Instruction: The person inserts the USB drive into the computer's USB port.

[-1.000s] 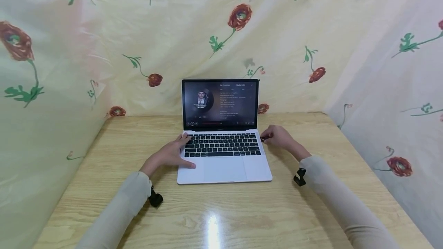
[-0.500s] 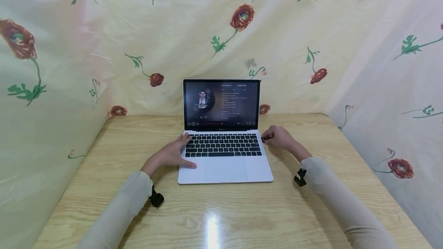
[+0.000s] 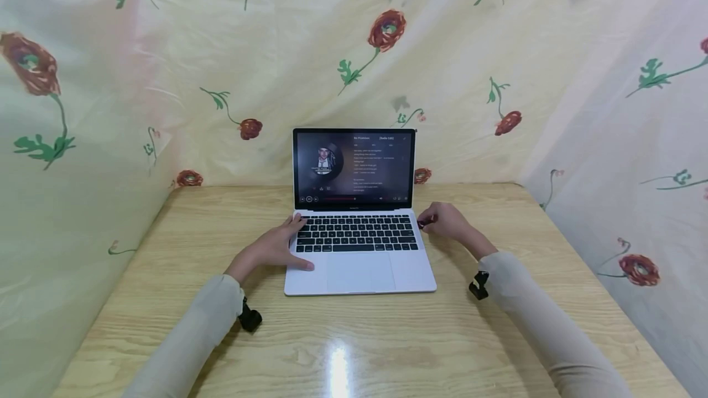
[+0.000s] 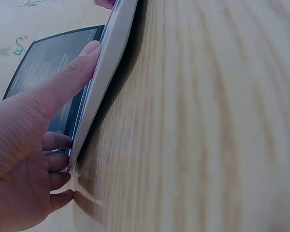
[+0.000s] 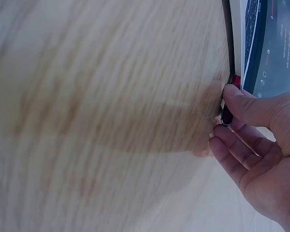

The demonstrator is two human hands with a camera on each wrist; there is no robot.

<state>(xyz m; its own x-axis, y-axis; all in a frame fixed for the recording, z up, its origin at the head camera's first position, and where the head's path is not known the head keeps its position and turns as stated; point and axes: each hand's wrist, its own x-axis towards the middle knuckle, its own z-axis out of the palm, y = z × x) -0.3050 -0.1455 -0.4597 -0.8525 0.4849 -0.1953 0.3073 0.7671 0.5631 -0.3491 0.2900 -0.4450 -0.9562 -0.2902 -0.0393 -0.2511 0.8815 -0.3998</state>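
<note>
An open silver laptop [image 3: 361, 272] with black keys and a lit music player on its screen stands on the wooden table. My left hand [image 3: 271, 247] rests on its left side, thumb on the palm rest. One finger reaches the keyboard's upper left corner, while the other fingers lie along the left edge. At the laptop's right edge, my right hand [image 3: 450, 222] pinches a small red and black USB flash drive [image 5: 226, 116] between thumb and fingers. Its red end meets the laptop's side; how far it sits in a port cannot be made out.
The light wooden table [image 3: 354, 349] spreads around the laptop. A flower-printed cloth [image 3: 310, 35] hangs behind the table and along both sides. Each wrist carries a small black camera mount, one of them a left mount [image 3: 250, 318].
</note>
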